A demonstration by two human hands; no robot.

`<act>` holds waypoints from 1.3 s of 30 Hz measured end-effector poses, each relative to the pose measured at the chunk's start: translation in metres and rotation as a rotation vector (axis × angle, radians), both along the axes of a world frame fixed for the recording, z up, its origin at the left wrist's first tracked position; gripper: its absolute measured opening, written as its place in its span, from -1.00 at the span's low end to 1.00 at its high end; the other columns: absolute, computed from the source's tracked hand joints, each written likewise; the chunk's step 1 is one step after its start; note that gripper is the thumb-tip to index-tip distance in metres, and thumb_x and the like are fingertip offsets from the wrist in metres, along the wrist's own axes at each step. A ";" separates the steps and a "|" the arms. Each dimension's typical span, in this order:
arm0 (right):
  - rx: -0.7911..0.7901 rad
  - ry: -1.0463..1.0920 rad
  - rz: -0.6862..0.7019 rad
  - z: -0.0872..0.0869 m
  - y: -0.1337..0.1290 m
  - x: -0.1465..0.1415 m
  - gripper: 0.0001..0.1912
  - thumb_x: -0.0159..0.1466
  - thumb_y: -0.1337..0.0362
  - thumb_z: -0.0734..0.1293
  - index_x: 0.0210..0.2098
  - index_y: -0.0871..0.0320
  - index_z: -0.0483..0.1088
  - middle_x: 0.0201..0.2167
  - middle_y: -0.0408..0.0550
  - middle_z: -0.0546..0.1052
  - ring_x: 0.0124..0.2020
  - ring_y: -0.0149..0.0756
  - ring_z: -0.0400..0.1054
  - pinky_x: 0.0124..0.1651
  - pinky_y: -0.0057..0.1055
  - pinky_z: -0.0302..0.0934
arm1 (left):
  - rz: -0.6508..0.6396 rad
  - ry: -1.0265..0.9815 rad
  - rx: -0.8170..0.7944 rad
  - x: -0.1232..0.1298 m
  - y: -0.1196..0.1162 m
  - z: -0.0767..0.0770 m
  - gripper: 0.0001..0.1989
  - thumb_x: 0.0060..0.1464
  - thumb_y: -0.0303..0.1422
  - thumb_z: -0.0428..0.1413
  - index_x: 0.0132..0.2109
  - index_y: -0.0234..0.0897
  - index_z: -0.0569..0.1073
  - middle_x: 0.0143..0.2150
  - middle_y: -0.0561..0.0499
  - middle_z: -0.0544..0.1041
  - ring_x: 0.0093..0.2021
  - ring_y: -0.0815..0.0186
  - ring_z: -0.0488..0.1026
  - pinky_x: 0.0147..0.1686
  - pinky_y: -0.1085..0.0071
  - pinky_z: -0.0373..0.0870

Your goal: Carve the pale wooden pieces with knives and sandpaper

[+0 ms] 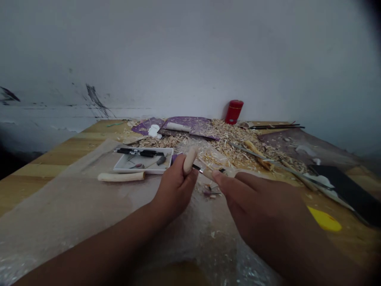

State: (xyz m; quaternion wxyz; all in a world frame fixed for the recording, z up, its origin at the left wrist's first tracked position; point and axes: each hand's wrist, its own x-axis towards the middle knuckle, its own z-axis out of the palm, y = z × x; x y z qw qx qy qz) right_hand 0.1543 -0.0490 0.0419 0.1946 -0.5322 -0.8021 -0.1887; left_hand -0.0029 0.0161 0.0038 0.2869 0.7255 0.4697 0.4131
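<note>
Table [38, 171]: shavings [226, 133] crowd back edge; L fingers [178, 166] grip wood pc [189, 161], R fingers [228, 184] slim tool [207, 174].

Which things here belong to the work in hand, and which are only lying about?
In use: pale wooden piece, gripped by the left hand; wooden-handled tool, gripped by the right hand.

Apparently just lying about: red canister; yellow object; dark rods.
</note>
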 end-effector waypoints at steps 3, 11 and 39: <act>0.030 -0.016 0.016 -0.004 0.000 -0.005 -0.69 0.17 0.36 0.11 -0.13 0.11 0.33 -0.63 -0.16 0.32 -0.67 -0.42 0.13 -0.55 -0.42 -0.24 | 0.027 -0.048 -0.048 0.002 -0.002 -0.001 -0.89 0.03 -0.37 -0.07 -0.25 -0.24 0.25 -0.45 0.11 0.29 -0.48 0.41 0.18 -0.47 0.46 0.11; 0.043 0.001 0.031 -0.017 0.007 -0.015 -0.64 0.18 0.36 0.09 -0.03 0.14 0.26 -0.58 -0.15 0.31 -0.60 -0.38 0.16 -0.54 -0.41 -0.22 | 0.046 -0.368 -0.238 0.002 -0.001 -0.005 -0.88 -0.10 -0.43 0.00 -0.32 -0.24 0.24 -0.57 0.16 0.24 -0.61 0.48 0.12 -0.61 0.53 0.07; -0.014 0.092 0.045 -0.013 0.018 0.000 -0.66 0.20 0.28 0.14 -0.04 -0.06 0.28 -0.54 -0.18 0.39 -0.54 -0.43 0.26 -0.53 -0.48 -0.08 | -0.195 -0.664 -0.355 0.003 0.008 -0.009 -0.80 -0.04 -0.45 0.02 -0.22 -0.18 0.23 -0.67 0.24 0.19 -0.70 0.52 0.14 -0.68 0.56 0.18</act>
